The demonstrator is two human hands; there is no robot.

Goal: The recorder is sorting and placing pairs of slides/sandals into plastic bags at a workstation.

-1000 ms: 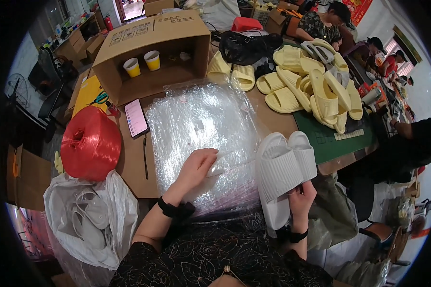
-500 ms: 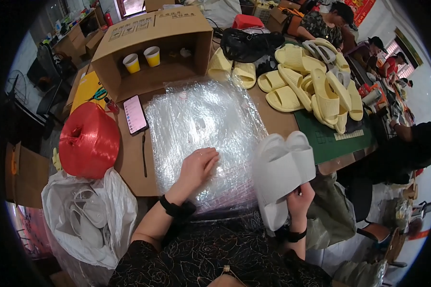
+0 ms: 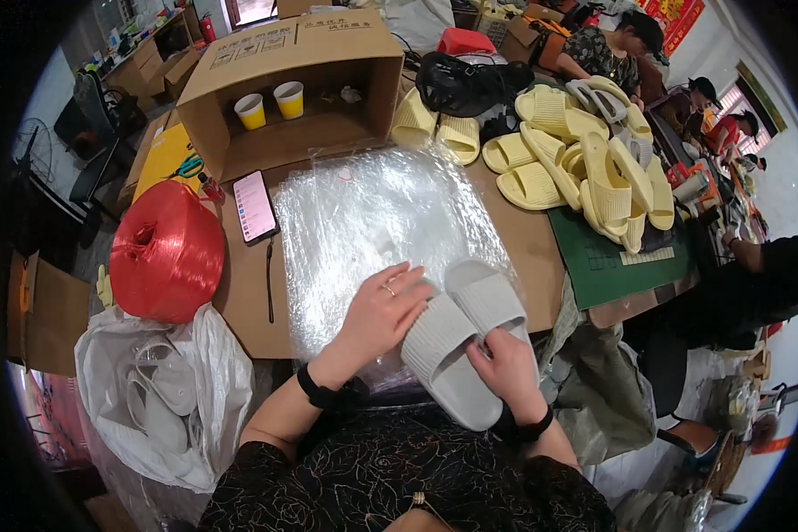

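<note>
A pair of light grey slippers (image 3: 443, 346) with ribbed straps is held over the front of the table. My right hand (image 3: 510, 372) grips them, its fingers in the openings under the straps. My left hand (image 3: 381, 310), wearing a ring, has its fingers stretched out flat against the toe of the nearer-left slipper. Whether its fingertips press on it or just brush it, I cannot tell. Beneath both hands lies a stack of clear plastic bags (image 3: 355, 213), partly covered by the slippers.
A cardboard box (image 3: 284, 53) with two yellow-white paper cups (image 3: 289, 100) stands behind. Yellow slippers (image 3: 607, 177) are heaped right on a green mat (image 3: 625, 279). At left are a phone (image 3: 254, 208), red twine roll (image 3: 168, 253) and white sack (image 3: 217, 426) of slippers. People sit far right.
My right hand has brought the slippers leftward over the bags and turned them, so their ribbed straps show. My left hand has moved slightly right, its fingers straightening out onto a slipper.
</note>
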